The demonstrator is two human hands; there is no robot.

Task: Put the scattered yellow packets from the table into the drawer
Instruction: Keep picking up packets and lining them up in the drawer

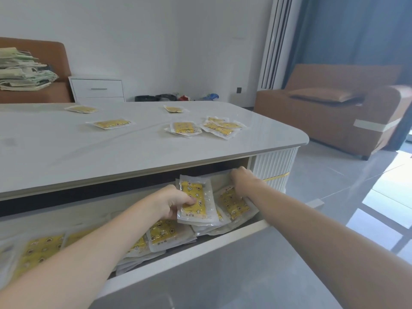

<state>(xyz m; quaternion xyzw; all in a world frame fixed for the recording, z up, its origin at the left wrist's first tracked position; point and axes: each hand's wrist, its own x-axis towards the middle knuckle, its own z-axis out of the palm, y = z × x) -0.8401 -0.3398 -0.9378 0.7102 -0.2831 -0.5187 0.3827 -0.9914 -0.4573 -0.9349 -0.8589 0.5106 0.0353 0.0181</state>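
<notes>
The drawer under the white table is pulled out and holds several yellow packets. My left hand grips a small stack of yellow packets, thumb on top, over the drawer's right part. My right hand reaches deep into the drawer's back right corner, fingers curled round packet edges there. Another packet lies under my right wrist. On the tabletop lie several loose packets: one far left, one in the middle, one at the back and a cluster at the right.
A brown sofa stands to the right on the grey tiled floor. A white nightstand and a brown chair with stacked papers stand behind the table. Bags lie on the floor by the wall.
</notes>
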